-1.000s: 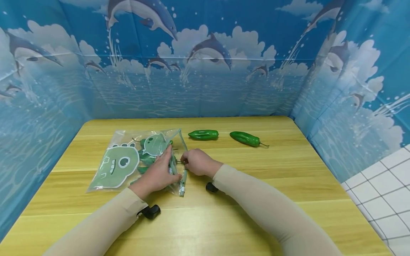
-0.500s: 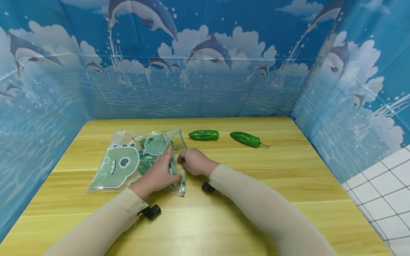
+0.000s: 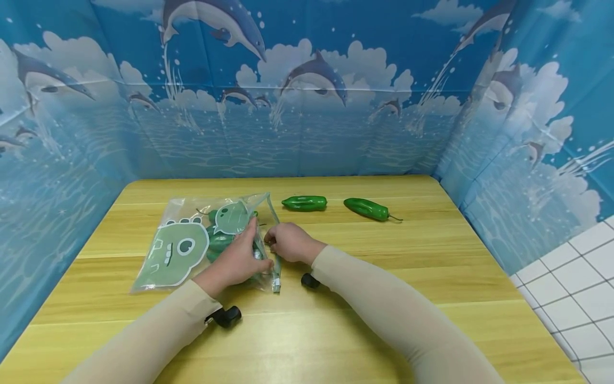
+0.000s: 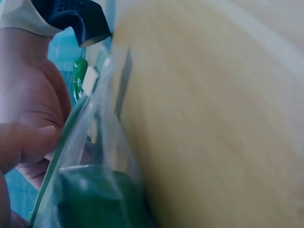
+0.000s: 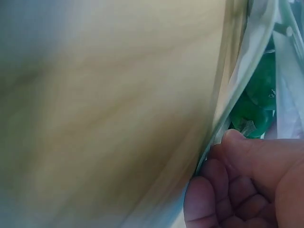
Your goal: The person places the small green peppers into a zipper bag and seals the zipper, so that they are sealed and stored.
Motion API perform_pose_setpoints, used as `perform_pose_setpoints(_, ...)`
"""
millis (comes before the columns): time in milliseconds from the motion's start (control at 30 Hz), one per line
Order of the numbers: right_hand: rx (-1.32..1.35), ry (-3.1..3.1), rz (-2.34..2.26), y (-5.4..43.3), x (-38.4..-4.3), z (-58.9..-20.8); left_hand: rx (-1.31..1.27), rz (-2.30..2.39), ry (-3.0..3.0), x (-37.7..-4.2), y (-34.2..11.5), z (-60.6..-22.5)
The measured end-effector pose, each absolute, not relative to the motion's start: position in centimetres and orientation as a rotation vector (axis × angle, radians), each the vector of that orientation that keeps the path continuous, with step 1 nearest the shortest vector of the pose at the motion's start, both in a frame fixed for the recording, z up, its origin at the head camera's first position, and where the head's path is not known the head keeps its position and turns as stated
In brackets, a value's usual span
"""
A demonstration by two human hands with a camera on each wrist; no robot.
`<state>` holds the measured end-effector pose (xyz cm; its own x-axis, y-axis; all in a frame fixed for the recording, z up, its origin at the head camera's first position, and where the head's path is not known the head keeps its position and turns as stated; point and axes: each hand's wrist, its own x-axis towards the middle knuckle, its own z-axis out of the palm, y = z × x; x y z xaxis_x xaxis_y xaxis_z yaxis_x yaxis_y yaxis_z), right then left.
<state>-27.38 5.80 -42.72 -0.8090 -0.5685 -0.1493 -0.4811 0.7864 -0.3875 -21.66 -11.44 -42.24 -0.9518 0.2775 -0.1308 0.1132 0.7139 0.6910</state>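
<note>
A clear zip bag [image 3: 165,256] with green monster prints lies at the left of the table, with several green peppers [image 3: 219,244] inside. Its mouth faces right, slightly parted. My left hand [image 3: 238,261] holds the upper side of the mouth, the thumb pointing right along the green rim in the left wrist view. At the mouth, my right hand [image 3: 291,244] pinches the lower rim with curled fingers. In the right wrist view the thumb [image 5: 251,154] lies close to a pepper's stem end [image 5: 249,126]. The white zip slider [image 4: 90,80] sits at the rim's near end.
Two green peppers lie loose behind the right hand, one stemless pepper [image 3: 304,203] and one with a stem [image 3: 366,208]. The wooden table [image 3: 384,256] meets a dolphin-printed curtain [image 3: 307,138] at the back and sides. White tiles [image 3: 575,282] show at the right.
My right hand has shifted slightly left, toward the bag's mouth. The pepper stem seen at its fingertips a second ago no longer shows there. The left hand keeps its place.
</note>
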Motion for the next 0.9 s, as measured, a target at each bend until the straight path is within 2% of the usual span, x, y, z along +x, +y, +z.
perform_pose_setpoints(500, -0.771, 2.717, -0.479, 5.8, -27.6, -42.7, 0.364, 0.946, 2.712, -21.6, -12.0, -40.5)
perform_pose_setpoints(900, -0.768, 2.722, -0.469, 5.8, -27.6, -42.8, 0.386, 0.901, 2.740, -21.9, -13.1, -41.8)
